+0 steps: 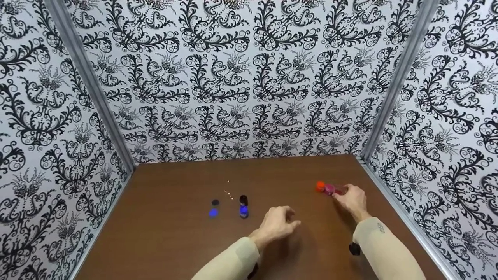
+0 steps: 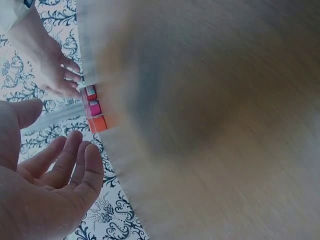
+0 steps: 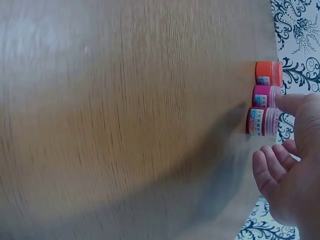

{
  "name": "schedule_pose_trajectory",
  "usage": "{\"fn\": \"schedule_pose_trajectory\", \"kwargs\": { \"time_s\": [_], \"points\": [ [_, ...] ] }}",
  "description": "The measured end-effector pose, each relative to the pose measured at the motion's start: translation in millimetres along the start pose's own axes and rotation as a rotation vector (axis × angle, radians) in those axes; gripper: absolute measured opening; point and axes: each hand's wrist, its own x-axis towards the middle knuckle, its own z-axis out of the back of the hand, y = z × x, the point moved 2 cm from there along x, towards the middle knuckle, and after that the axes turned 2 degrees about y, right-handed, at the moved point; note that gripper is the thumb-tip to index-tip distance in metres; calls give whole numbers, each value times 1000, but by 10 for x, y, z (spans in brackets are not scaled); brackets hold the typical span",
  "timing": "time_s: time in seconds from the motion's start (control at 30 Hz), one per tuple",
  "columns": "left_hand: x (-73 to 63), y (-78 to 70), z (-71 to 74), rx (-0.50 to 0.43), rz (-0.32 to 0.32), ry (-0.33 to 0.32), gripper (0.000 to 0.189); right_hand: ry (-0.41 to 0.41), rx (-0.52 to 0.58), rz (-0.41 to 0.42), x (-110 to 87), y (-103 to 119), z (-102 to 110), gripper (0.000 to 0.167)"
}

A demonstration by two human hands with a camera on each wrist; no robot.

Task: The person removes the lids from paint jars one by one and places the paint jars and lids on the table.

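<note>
Three small jars with clear lids stand in a row at the table's right side: an orange jar (image 1: 320, 186), a magenta jar (image 1: 329, 189) and a red jar (image 3: 256, 121). My right hand (image 1: 353, 200) is at the red end of the row. In the right wrist view its thumb reaches over by the magenta and red jars, with the other fingers loosely bent and apart from them; whether the thumb touches is unclear. My left hand (image 1: 275, 222) hovers over the middle of the table, fingers loosely bent, holding nothing.
Left of my left hand stand a black jar (image 1: 243, 200) and a blue jar (image 1: 244, 211), touching or nearly so. Beside them lie a flat dark disc (image 1: 215, 202) and a flat blue disc (image 1: 213, 213). Patterned walls (image 1: 241, 97) enclose the brown table (image 1: 163, 241) at back and sides.
</note>
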Motion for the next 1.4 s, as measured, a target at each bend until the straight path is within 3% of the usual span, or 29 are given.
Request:
{"fn": "schedule_pose_trajectory", "kwargs": {
  "time_s": [0.3,0.47,0.9,1.17,1.4],
  "points": [
    [83,-121,-150,70,-20,4,35,6,16,-37,-8,-11,-86,64],
    [132,-154,-246,111,7,24,33,-2,40,-34,-20,-35,-132,57],
    [182,-223,-345,124,21,31,31,-4,55,-68,50,-145,-259,49],
    [232,-238,-412,153,16,22,29,8,27,-67,67,-154,-248,49],
    [258,-234,-432,123,31,47,31,0,24,-56,24,-120,-236,47]
  ]
}}
